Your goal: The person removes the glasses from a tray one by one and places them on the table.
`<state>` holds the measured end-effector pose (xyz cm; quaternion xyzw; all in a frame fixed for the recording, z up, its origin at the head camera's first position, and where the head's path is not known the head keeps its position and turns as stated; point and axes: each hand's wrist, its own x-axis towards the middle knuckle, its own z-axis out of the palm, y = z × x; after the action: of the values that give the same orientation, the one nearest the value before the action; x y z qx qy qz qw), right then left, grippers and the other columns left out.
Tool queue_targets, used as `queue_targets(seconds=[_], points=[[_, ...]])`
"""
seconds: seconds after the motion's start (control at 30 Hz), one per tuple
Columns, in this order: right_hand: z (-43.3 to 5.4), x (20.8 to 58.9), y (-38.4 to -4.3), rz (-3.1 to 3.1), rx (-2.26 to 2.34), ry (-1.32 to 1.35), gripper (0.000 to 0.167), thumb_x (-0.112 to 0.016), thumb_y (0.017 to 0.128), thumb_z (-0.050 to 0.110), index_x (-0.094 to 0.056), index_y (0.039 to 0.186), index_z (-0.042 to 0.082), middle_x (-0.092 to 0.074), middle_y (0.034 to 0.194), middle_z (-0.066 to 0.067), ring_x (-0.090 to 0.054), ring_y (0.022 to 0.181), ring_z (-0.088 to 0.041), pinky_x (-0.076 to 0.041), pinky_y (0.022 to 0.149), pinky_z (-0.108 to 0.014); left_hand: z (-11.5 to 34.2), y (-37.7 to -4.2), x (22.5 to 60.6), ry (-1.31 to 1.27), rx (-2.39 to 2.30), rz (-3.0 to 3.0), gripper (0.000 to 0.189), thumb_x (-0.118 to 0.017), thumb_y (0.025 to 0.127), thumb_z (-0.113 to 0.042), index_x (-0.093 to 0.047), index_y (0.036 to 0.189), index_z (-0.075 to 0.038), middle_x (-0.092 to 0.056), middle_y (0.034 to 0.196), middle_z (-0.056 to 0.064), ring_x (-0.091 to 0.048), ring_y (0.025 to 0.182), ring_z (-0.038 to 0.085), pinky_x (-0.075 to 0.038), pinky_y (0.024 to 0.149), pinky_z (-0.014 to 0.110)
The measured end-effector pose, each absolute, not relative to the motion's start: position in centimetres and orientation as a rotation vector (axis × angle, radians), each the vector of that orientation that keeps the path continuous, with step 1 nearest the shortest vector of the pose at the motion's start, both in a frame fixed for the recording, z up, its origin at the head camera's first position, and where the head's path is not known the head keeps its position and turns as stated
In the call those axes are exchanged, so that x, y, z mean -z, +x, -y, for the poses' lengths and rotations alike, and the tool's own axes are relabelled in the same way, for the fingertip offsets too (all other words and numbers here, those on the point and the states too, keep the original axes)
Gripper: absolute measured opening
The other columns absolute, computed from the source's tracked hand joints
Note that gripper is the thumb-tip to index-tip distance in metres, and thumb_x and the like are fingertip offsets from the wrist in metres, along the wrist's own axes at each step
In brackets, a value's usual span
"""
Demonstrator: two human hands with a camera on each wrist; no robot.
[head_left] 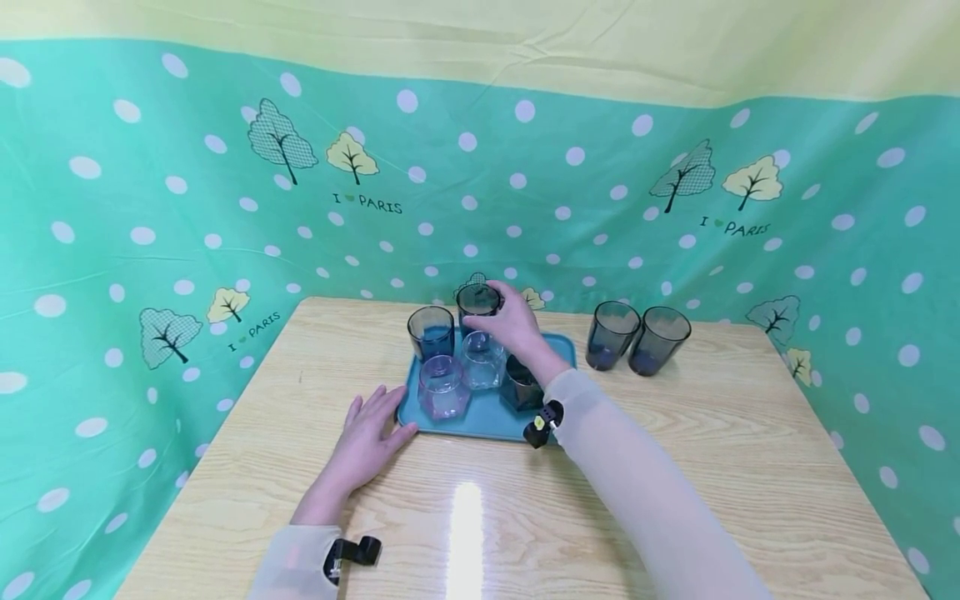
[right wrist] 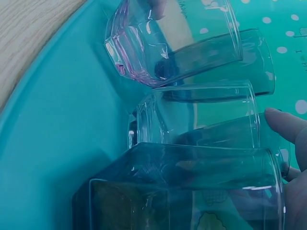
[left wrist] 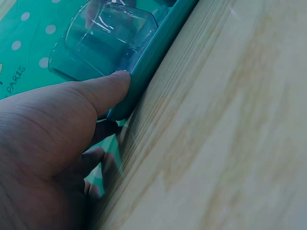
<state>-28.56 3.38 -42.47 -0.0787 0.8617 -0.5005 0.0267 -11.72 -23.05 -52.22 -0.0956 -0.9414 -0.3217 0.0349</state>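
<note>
My right hand [head_left: 512, 321] grips a tall dark glass [head_left: 474, 307] near its rim, at the back of the blue tray [head_left: 483, 423]. Another tall dark glass [head_left: 431, 335] stands to its left. In front are a purple-tinted tumbler [head_left: 444, 393], a clear tumbler [head_left: 482, 364] and a short dark tumbler [head_left: 520, 390], partly hidden by my right wrist. My left hand [head_left: 367, 439] rests at the tray's front left corner, fingers spread. In the left wrist view its thumb [left wrist: 112, 88] touches the tray rim. The right wrist view shows only fingertips [right wrist: 283, 122] behind the tumblers.
Two tall dark glasses [head_left: 611, 337] [head_left: 658, 343] stand close together on the wooden table [head_left: 750, 467], right of the tray. A green dotted curtain [head_left: 465, 192] hangs behind the table and along its sides.
</note>
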Motion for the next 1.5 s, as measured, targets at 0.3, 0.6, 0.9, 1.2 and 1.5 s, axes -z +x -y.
queue_targets(seconds=[0.3,0.6,0.9,1.2,1.5], points=[[-4.0,41.9,-28.6,-2.63,1.639,-0.206,0.091,-0.095,0.092,0.031,-0.047,0.168,0.017,-0.051,0.165,-0.012,-0.055,0.145,-0.036,-0.052,0.116,-0.053,23.0,-11.7,52.0,-0.296,0.991,2.895,0.074,-0.076,0.107,-0.032,-0.045,0.165,0.002,-0.05,0.166,0.024,-0.028,0.163,0.048,-0.002,0.133,0.067],[-4.9,40.8,-28.3,-2.616,1.72,-0.233,0.089,-0.093,0.094,0.03,-0.046,0.168,0.017,-0.052,0.165,-0.01,-0.057,0.141,-0.034,-0.055,0.11,-0.053,23.1,-11.7,52.2,-0.3,0.996,2.89,0.074,-0.076,0.108,-0.032,-0.045,0.166,0.001,-0.05,0.166,0.024,-0.028,0.163,0.048,-0.002,0.133,0.067],[-5.9,39.3,-27.6,-2.595,1.793,-0.222,0.091,-0.094,0.093,0.031,-0.045,0.169,0.019,-0.054,0.16,-0.007,-0.054,0.143,-0.029,-0.056,0.108,-0.05,23.1,-11.7,52.3,-0.305,1.001,2.887,0.073,-0.076,0.108,-0.031,-0.045,0.166,0.0,-0.05,0.166,0.023,-0.028,0.163,0.048,-0.002,0.133,0.067],[-7.8,37.7,-26.5,-2.584,1.826,-0.192,0.09,-0.094,0.093,0.033,-0.046,0.169,0.025,-0.052,0.161,-0.008,-0.06,0.137,-0.032,-0.059,0.105,-0.051,23.3,-11.9,52.4,-0.312,0.986,2.889,0.075,-0.075,0.108,-0.035,-0.043,0.167,-0.001,-0.05,0.167,0.022,-0.027,0.163,0.047,-0.002,0.134,0.066],[-10.0,36.4,-25.1,-2.551,1.886,-0.214,0.092,-0.094,0.093,0.035,-0.044,0.17,0.027,-0.044,0.168,-0.008,-0.061,0.137,-0.037,-0.058,0.108,-0.053,23.3,-11.8,52.3,-0.306,0.989,2.899,0.075,-0.074,0.109,-0.035,-0.043,0.168,-0.001,-0.048,0.168,0.022,-0.026,0.164,0.047,-0.001,0.134,0.066]])
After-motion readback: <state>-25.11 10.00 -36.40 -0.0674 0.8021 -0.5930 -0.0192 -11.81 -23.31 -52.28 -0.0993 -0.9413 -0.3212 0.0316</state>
